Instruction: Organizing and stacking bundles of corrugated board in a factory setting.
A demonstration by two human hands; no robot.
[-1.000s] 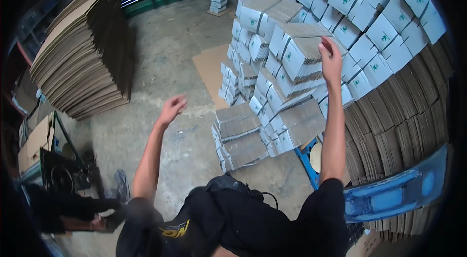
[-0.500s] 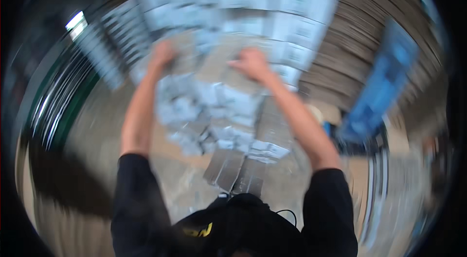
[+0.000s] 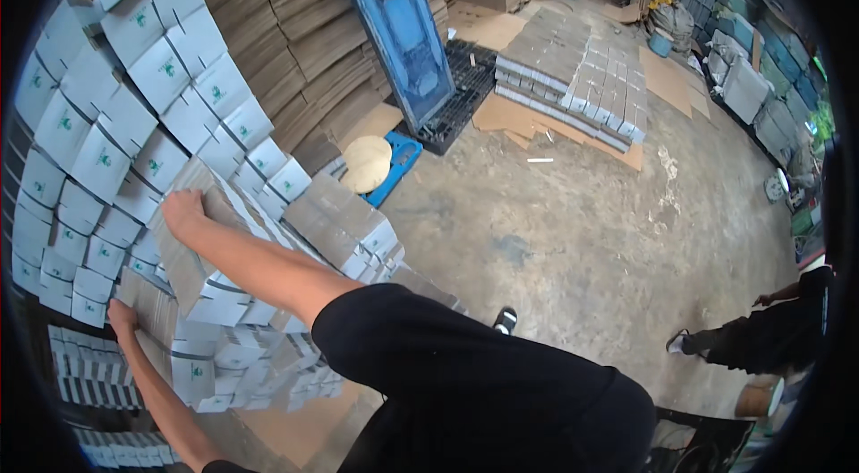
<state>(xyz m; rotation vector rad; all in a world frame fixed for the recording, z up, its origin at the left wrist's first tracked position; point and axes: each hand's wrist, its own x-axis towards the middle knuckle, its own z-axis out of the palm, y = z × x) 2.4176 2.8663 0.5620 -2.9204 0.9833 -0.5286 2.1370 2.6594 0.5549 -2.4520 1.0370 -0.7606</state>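
My right hand [image 3: 183, 212] is closed at the upper edge of a strapped cardboard bundle [image 3: 234, 224], brown on its broad face and white at the end. The bundle lies tilted on the stack. Lower down, my left hand [image 3: 123, 316] is closed at the edge of a second strapped bundle [image 3: 152, 305], with a dark strap beside the fingers. Exactly what the fingertips grip, strap or cardboard, cannot be made out. Behind both hands rises a high stack of white bundles [image 3: 98, 146] with green print.
Brown flattened cardboard [image 3: 286, 17] is piled behind. A blue hand-truck-like frame [image 3: 403, 43] leans by a black pallet [image 3: 465, 84]. A low block of bundles [image 3: 573, 70] stands on cardboard sheets farther off. Another person [image 3: 769, 325] is at the right. A round tan disc [image 3: 368, 164] lies nearby.
The view has swung to the right, so the white stack now sits at the left, and the floor and another person have come into sight. Both hands remain at the bundles.
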